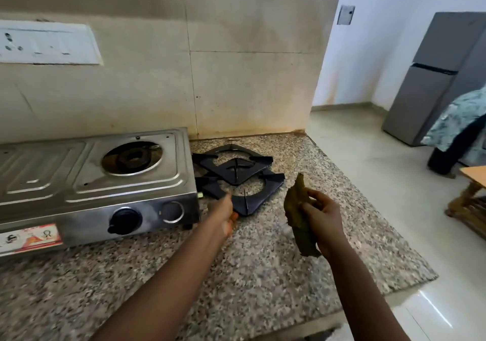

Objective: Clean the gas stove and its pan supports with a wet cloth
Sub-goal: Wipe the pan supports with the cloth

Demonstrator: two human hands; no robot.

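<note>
Now right hand (322,221) grips cloth (299,219); left hand (223,215) touches pan support (247,196).

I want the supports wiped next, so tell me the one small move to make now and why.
Probably close the left hand on the near black metal pan support and lift it toward the crumpled olive-green cloth gripped in the right hand. Both supports lie overlapped on the speckled granite counter beside the steel gas stove, and the fingers already reach the near one's edge.

Left hand (223,215): reaching forward, arm extended, grip unclear.
Right hand (319,221): raised, fingers (315,198) curling around a crumpled olive-green cloth (299,217).
</note>
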